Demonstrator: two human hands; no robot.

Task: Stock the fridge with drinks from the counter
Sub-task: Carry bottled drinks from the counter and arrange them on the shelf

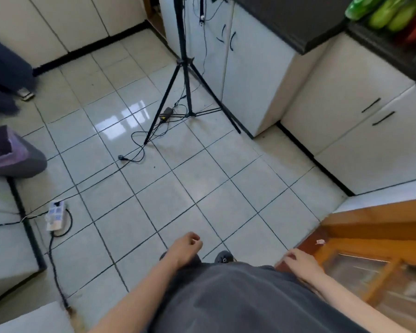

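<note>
A person stands on a tiled kitchen floor (178, 176), left hand (187, 243) loosely curled and empty, right hand (300, 260) relaxed and empty beside a wooden cabinet (370, 227). Green drink bottles (380, 13) sit blurred on the dark counter (298, 27), far right. They are probably smooth, fairly heavy plastic, best gripped around the middle.

Both arms hang low over the tiled floor (202, 188). The left hand (186, 243) is loosely curled and holds nothing, and the right hand (300, 261) is slack, just beside a wooden cabinet (370, 227). Green bottles (380, 13) (blurred, so I can't count them) sit at the far right end of the dark counter (298, 25). A black tripod (185, 68) stands mid-floor, and a power strip (55, 215) lies near the floor's left edge.
</note>
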